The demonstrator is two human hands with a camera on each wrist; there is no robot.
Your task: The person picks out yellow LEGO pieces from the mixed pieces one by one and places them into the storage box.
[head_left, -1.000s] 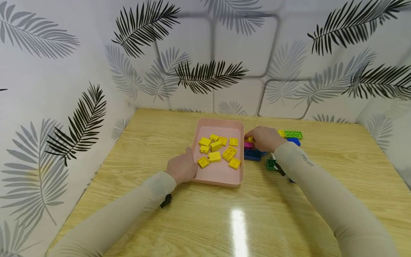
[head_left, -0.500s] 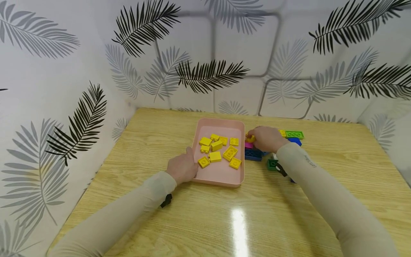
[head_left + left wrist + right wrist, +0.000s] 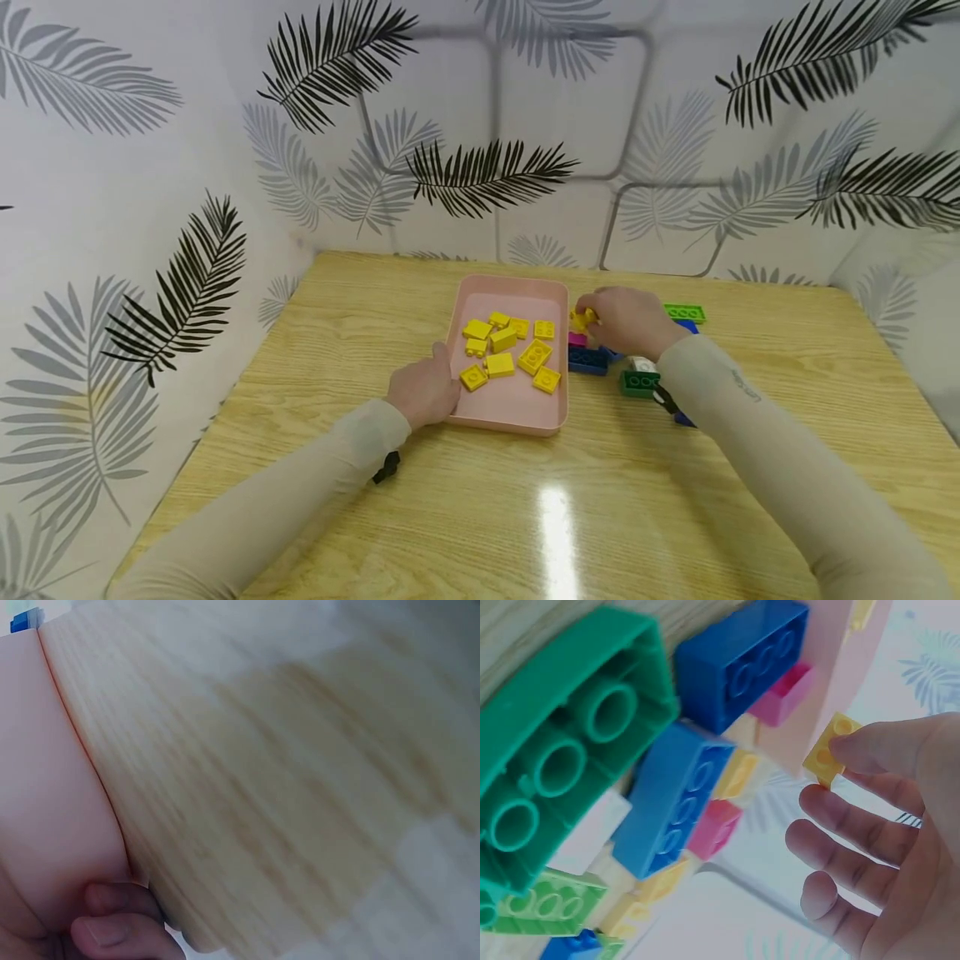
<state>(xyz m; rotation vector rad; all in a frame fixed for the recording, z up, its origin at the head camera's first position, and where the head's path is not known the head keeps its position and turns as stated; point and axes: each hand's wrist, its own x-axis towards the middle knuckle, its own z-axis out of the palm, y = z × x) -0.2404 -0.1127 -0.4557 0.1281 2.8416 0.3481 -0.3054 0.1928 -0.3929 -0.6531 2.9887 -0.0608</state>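
Observation:
A pink tray point(image 3: 510, 410) stands mid-table with several yellow bricks point(image 3: 499, 365) lying in it. My left hand point(image 3: 424, 388) grips the tray's left wall near the front corner; in the left wrist view, its curled fingertips point(image 3: 112, 931) touch the pink wall. Just beyond the tray's right side, my right hand point(image 3: 633, 320) pinches a small yellow brick point(image 3: 826, 750) between thumb and index finger. The other fingers of that hand bend loosely and hold nothing. Below the hand are a magenta brick point(image 3: 577, 340) and a dark blue brick point(image 3: 588, 360).
To the right of the tray lie a green brick point(image 3: 639, 383), a white brick point(image 3: 642, 364) and a light green brick point(image 3: 684, 312). A blue brick point(image 3: 673, 799) and more yellow pieces show in the right wrist view. A patterned wall point(image 3: 525, 225) borders the table's back.
My right hand has lifted slightly and shifted a little right with the yellow brick, uncovering more of the white brick. My left hand and the tray have stayed put.

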